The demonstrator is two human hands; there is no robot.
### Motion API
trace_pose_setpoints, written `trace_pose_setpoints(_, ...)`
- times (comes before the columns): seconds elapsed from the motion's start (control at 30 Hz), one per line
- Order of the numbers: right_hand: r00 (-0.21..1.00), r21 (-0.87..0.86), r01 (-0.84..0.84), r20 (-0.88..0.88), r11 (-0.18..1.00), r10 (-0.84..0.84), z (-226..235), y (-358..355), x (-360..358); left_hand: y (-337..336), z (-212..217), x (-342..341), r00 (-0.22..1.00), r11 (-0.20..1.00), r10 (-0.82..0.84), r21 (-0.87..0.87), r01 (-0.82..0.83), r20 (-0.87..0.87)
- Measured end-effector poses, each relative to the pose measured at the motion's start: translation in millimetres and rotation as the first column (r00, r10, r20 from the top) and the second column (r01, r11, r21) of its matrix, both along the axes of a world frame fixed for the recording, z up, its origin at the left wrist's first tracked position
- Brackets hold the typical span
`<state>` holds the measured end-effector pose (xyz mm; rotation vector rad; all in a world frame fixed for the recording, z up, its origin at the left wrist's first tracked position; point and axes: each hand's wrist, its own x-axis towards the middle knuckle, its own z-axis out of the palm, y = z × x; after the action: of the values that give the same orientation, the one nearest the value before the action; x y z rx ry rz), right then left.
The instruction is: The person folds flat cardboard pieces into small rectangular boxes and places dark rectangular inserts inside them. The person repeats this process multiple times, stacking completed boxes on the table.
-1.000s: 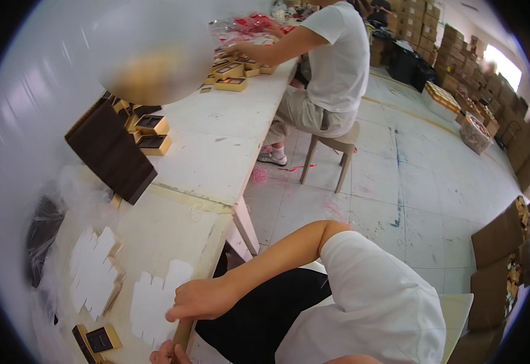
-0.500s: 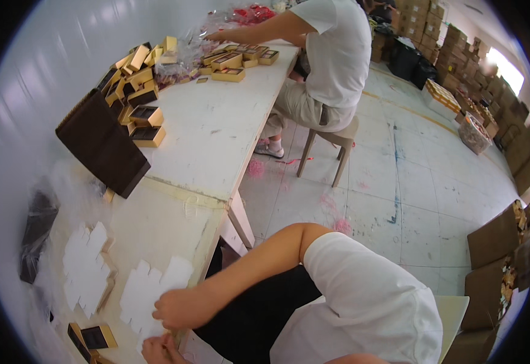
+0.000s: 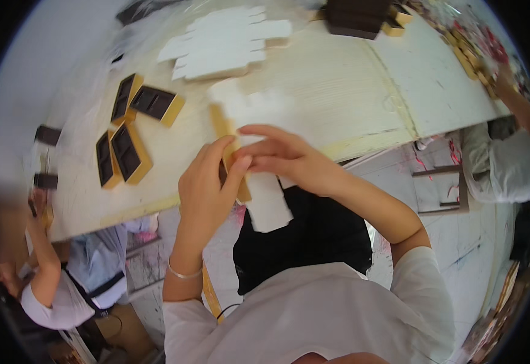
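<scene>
Steadily brace the gold-and-white card piece (image 3: 269,209) across the near edge of the counter (image 3: 319,91), with the left hand's (image 3: 206,176) grip clamped on its gold side. Touching with the right hand (image 3: 292,161) too; cannot tell how firmly closed. Best to press lightly and evenly, avoiding dents.

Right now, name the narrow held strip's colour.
The strip is gold, seen best in the head view.

The white blank (image 3: 269,207) looks like matt card, the gold strip (image 3: 219,119) smooth paper.
</scene>
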<state>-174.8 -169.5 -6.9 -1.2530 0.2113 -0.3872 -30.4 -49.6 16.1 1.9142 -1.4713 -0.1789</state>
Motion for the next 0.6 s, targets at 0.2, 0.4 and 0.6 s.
trace_pose_setpoints(0.2,0.996,-0.968,0.087,0.078,0.234,-0.048,29,-20,-65,-5,11,22,0.990,0.985,-0.071,0.150,0.089,-0.122)
trace_pose_setpoints(0.4,0.995,-0.992,0.094,0.090,0.084,-0.052,13,-22,-53,-31,17,45,0.941,0.916,-0.333,0.217,0.338,-0.064)
trace_pose_setpoints(0.6,0.964,-0.967,0.247,0.251,-0.055,-0.085,12,-7,6,-39,17,49,0.926,0.883,-0.345,0.282,0.376,-0.153)
